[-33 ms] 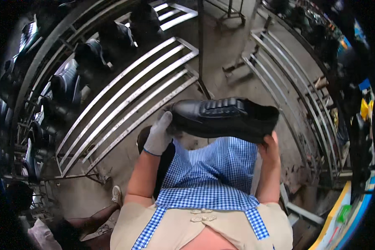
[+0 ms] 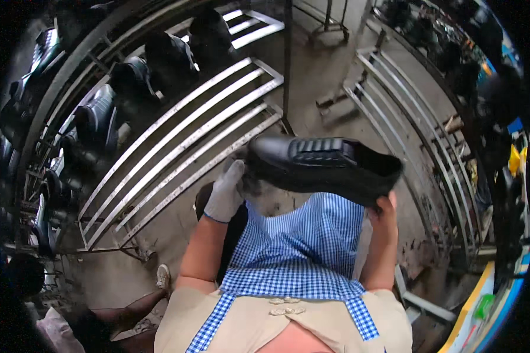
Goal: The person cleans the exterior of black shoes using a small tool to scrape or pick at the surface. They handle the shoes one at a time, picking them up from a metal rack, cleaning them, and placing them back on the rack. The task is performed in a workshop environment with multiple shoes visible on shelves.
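Observation:
A black lace-up style shoe (image 2: 324, 162) is held up in front of my apron, its toe to the left and its open heel end to the right. My bare right hand (image 2: 384, 210) grips it at the heel from below. On my left hand (image 2: 227, 191) is a white knitted glove, fingers closed by the toe. Between the glove and the toe sits a dark fuzzy thing (image 2: 251, 181), blurred, which the left hand seems to hold; its kind is unclear.
Slatted metal racks stand at the left (image 2: 182, 132) and right (image 2: 403, 117). Several black shoes (image 2: 97, 112) line the left rack. Another person's leg and light shoe (image 2: 163, 275) show at the lower left. A yellow-edged board (image 2: 474, 306) is at the lower right.
The shoe has shifted slightly right, and its heel end has dipped with my right hand. A wider gap shows between the glove and the toe.

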Demonstrator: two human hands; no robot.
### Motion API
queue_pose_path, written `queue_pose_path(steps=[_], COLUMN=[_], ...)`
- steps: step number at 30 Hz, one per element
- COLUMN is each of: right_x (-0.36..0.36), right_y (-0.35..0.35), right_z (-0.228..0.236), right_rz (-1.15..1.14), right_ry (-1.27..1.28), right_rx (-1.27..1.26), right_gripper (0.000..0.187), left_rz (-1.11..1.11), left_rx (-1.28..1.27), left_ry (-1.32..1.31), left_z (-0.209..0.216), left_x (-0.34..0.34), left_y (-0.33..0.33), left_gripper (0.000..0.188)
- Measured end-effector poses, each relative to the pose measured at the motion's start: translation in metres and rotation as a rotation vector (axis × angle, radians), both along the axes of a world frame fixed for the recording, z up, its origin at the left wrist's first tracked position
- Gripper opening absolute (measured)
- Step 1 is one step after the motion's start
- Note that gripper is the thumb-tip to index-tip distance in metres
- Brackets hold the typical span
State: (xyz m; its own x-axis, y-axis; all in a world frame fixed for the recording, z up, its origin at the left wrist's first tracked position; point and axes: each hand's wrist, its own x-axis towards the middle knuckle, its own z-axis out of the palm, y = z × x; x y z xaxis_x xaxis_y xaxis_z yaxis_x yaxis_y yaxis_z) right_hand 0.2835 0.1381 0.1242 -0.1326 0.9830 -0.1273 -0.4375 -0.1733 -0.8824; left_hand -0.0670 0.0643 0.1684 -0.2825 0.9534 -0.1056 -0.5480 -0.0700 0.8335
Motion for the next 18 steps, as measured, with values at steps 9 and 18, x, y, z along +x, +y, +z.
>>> queue_pose_path(steps=[9, 18], right_x=[-0.164, -0.304], right_y=[0.1, 0.236], right_z=[0.124, 0.113], right_rz=[-0.207, -0.097], right_ry=[-0.267, -0.368], right_rx=[0.576, 0.549], right_gripper=[0.084, 0.085], left_rz=[-0.011, 0.79], left_rx=[-0.041, 0.301], left_ry=[0.373, 2.104], left_z=[0.023, 0.174], left_x=[-0.01, -0.057], left_y=[-0.006, 0.105], left_gripper=[0.039, 0.064])
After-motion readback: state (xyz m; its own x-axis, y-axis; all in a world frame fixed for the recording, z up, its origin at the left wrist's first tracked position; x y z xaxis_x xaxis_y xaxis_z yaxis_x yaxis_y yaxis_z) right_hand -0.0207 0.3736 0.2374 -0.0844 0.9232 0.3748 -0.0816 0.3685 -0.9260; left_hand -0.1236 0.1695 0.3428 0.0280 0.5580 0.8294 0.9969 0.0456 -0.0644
